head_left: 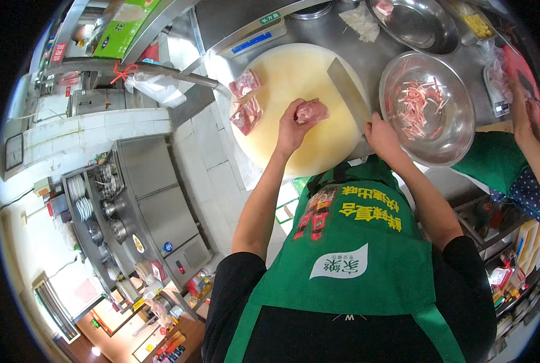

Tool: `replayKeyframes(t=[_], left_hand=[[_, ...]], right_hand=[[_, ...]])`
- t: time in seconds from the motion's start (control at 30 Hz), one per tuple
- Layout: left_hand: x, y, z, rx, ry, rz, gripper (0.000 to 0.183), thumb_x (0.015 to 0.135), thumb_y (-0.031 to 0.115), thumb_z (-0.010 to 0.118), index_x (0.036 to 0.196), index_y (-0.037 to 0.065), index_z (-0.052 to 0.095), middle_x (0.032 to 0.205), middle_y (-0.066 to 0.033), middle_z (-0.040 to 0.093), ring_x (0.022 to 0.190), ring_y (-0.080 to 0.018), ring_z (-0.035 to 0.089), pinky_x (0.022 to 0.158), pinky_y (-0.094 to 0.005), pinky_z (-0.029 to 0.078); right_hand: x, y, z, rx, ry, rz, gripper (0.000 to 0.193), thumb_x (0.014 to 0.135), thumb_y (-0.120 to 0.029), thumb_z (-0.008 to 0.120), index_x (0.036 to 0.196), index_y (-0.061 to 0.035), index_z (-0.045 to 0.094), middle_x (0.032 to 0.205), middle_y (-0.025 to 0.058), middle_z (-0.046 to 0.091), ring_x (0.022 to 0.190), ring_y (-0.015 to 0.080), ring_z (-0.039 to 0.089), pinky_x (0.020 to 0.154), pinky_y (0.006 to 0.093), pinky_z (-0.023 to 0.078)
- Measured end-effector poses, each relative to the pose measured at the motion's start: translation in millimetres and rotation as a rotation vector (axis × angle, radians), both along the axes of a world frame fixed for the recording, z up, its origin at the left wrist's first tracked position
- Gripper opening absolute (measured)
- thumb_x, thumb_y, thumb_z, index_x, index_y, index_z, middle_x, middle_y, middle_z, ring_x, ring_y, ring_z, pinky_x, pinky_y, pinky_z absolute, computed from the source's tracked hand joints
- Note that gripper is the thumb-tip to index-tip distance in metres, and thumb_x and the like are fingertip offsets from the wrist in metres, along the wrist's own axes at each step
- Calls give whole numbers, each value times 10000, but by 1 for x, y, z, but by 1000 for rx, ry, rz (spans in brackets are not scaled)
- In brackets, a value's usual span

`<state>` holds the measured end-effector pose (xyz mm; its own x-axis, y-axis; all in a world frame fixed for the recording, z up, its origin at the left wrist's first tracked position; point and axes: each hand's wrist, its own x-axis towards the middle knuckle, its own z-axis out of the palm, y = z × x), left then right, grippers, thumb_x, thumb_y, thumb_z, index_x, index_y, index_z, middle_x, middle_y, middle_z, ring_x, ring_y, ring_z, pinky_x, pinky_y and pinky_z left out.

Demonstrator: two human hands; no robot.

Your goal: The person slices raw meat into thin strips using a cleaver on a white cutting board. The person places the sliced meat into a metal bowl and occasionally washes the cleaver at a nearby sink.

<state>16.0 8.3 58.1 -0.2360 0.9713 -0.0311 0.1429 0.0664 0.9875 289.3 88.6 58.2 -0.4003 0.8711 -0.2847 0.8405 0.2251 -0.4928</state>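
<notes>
My left hand [292, 129] is closed around a piece of raw meat [313, 111] over the middle of a round cream-coloured cutting board [282, 72]. In my right hand [381, 137] is the handle of a cleaver [347, 89]. Its broad blade slants up and left across the board's right side, apart from the meat. Two more chunks of raw meat, an upper one [245, 83] and a lower one [247, 116], lie at the board's left edge. Right of the board, a steel bowl [463, 115] holds thin strips of cut meat [416, 106].
A second steel basin [424, 36] stands behind the bowl, with a crumpled cloth [362, 23] beside it. A tub of yellow pieces [477, 25] and a scale [497, 100] are farther right. At the right edge a co-worker's arm [527, 130] reaches over a red board [523, 69].
</notes>
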Motion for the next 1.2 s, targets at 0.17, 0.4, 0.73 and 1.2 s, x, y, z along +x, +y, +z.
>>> replayKeyframes(t=[0.17,0.4,0.73,1.2], left_hand=[[6,-31,15,118,428,209,552,772,-60,755,1268,42,536,1265,-155,556,1135,-311,577,981,-391,495],[14,-86,14,89,841,-2,561,758,140,790,1260,91,543,1327,-156,517,1230,-391,498,1048,-495,420],[21,-83,5,112,823,160,480,722,57,775,1179,100,633,1231,-148,578,1164,-384,530,992,-472,471],[29,-55,-19,225,882,262,237,776,147,727,1004,152,664,1023,-62,608,1018,-311,569,902,-463,419]], right_hand=[[0,-1,7,-4,66,-18,352,950,-210,575,1186,48,538,834,291,682,814,470,679,744,558,544],[9,-16,40,-83,260,30,328,947,-201,586,1169,38,552,820,267,677,794,460,670,714,542,527],[21,-47,27,-77,209,208,266,982,-242,574,991,23,583,808,284,654,788,484,646,728,563,512],[5,-57,24,-71,128,322,244,993,-226,544,1152,-45,580,805,277,662,757,489,640,707,592,504]])
